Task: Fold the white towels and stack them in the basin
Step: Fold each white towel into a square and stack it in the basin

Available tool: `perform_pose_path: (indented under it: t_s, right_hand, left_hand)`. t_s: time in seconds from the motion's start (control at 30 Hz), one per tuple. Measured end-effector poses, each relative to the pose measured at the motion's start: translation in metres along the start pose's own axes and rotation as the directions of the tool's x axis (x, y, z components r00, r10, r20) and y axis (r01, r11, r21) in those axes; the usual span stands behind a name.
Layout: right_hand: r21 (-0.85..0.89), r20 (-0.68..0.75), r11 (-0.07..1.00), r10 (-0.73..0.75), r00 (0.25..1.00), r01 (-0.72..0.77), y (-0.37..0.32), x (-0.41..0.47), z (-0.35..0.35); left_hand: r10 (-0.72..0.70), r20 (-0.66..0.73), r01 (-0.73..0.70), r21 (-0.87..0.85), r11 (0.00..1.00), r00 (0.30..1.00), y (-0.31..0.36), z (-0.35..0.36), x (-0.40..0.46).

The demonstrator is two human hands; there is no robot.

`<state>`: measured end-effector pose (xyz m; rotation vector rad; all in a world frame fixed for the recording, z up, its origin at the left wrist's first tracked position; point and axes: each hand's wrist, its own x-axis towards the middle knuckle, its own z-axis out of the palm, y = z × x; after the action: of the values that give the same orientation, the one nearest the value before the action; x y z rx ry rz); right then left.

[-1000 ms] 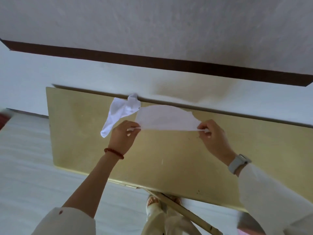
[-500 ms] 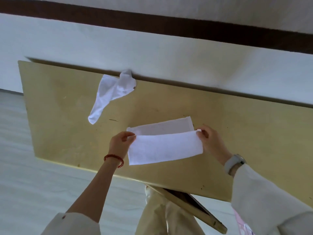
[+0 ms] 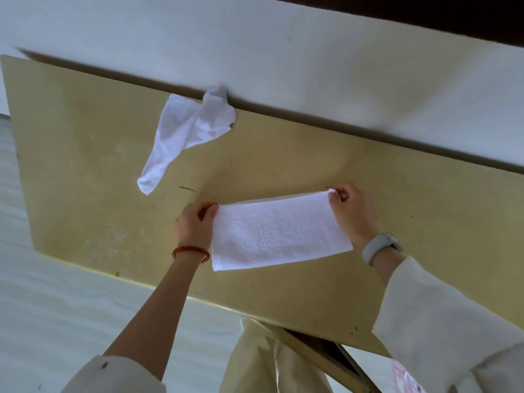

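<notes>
The folded towel [image 3: 279,231] now lies doubled on the table [image 3: 85,154], its lower layer no longer exposed. Left hand [image 3: 195,224] and right hand [image 3: 353,211] pinch its far corners. Crumpled towel [image 3: 187,131] unchanged, beyond the left fingers.

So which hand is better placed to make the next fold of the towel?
Probably the right hand: it pinches the towel by its far right corner and could carry that end across. The left hand pinches the left end and can anchor it.

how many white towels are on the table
2: a folded towel pinched by the left hand and right hand, and a crumpled towel at the far edge. No basin visible.
</notes>
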<state>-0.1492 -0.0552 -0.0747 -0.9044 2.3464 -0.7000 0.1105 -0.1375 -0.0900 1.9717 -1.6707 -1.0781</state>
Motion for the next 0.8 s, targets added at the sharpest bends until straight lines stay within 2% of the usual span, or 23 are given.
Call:
perform_pose_path:
  t_s: [0.33,0.47,0.53,0.57,0.63,0.7,0.73,0.8]
  right_hand:
    - [-0.036,-0.024,0.999,-0.002,1.0,0.001,-0.004,0.006,0.004]
    - [0.03,-0.039,0.996,0.084,0.996,-0.083,-0.008,0.008,0.006]
    - [0.071,-0.077,0.993,0.099,0.992,-0.094,-0.011,0.003,0.006]
    - [0.043,-0.118,0.998,0.045,0.992,-0.04,-0.011,-0.002,0.007]
    - [-0.182,-0.171,0.966,-0.213,0.962,0.182,-0.011,-0.013,0.011]
    - [-0.377,-0.101,0.832,-0.474,0.875,0.407,-0.011,-0.02,0.02]
    - [-0.421,-0.053,0.766,-0.556,0.83,0.486,-0.012,-0.02,0.025]
    - [-0.445,0.02,0.696,-0.622,0.783,0.564,-0.017,-0.021,0.032]
  left_hand:
    - [-0.04,-0.009,0.04,0.039,0.998,0.999,0.009,-0.001,0.005]
    - [-0.078,-0.066,0.082,0.055,0.995,0.995,0.014,0.001,0.003]
    - [-0.023,-0.112,0.035,0.107,0.994,0.993,0.017,0.004,0.0]
    - [0.058,-0.141,-0.038,0.141,0.989,0.988,0.018,0.005,-0.002]
    - [0.3,-0.158,-0.257,0.245,0.935,0.941,0.021,0.009,-0.008]
    - [0.49,-0.106,-0.428,0.351,0.833,0.865,0.025,0.015,-0.013]
    - [0.551,-0.067,-0.489,0.381,0.785,0.832,0.028,0.02,-0.015]
    - [0.611,-0.007,-0.559,0.398,0.728,0.791,0.034,0.028,-0.017]
